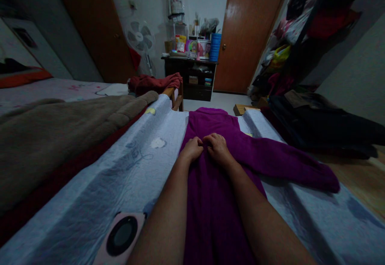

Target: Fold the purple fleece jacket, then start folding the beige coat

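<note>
Apparently pinches cloth at mid-front of purple coat with left hand and right hand, already spread flat on pale-blue bedding, one sleeve out, leaving front seemingly unfinished.

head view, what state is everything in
Purple fabric garment, spread out, one sleeve extended
Left hand, fingers bent on garment
Right hand, fingers bent on garment
Pale standing fan, seemingly still
Dark stacked clothes, folded
Dark red cloth, crumpled
Right-hand brown wooden door, seemingly shut
</note>
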### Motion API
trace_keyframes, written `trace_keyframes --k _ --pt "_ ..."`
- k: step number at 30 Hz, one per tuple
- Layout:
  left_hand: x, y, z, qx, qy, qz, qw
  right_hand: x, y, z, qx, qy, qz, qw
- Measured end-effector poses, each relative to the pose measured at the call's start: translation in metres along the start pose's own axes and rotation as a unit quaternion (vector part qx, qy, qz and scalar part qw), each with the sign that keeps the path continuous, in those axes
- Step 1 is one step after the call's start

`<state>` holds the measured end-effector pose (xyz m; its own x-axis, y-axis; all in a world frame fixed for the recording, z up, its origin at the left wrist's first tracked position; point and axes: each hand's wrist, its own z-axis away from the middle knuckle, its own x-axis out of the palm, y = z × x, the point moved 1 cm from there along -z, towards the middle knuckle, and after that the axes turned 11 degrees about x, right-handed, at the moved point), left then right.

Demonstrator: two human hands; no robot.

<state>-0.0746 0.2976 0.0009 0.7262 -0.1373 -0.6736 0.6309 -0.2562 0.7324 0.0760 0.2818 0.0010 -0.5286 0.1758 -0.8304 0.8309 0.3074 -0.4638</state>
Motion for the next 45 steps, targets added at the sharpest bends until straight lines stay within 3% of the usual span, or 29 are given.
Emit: trace_keyframes --k 9,17,21,29,45 --pt "0.002 -0.001 0.0 -0.006 -0.005 -0.031 0.999 0.0 0.002 -0.003 0.004 -0.012 0.032 0.999" --pt "0.0 0.005 0.004 -0.021 -0.022 -0.058 0.998 -0.013 -0.002 -0.003 0.014 -0.082 0.068 0.994" --pt "-0.002 0.009 0.007 -0.03 -0.055 -0.074 0.995 -0.013 0.0 0.0 0.017 -0.072 0.047 0.996" --pt "-0.003 0.012 0.009 -0.025 -0.065 -0.09 0.993 -0.008 0.004 0.0 0.031 -0.059 0.039 0.997" --pt "-0.003 0.01 0.006 -0.027 -0.031 -0.07 0.997 -0.008 0.012 -0.006 0.023 -0.033 0.063 0.997"
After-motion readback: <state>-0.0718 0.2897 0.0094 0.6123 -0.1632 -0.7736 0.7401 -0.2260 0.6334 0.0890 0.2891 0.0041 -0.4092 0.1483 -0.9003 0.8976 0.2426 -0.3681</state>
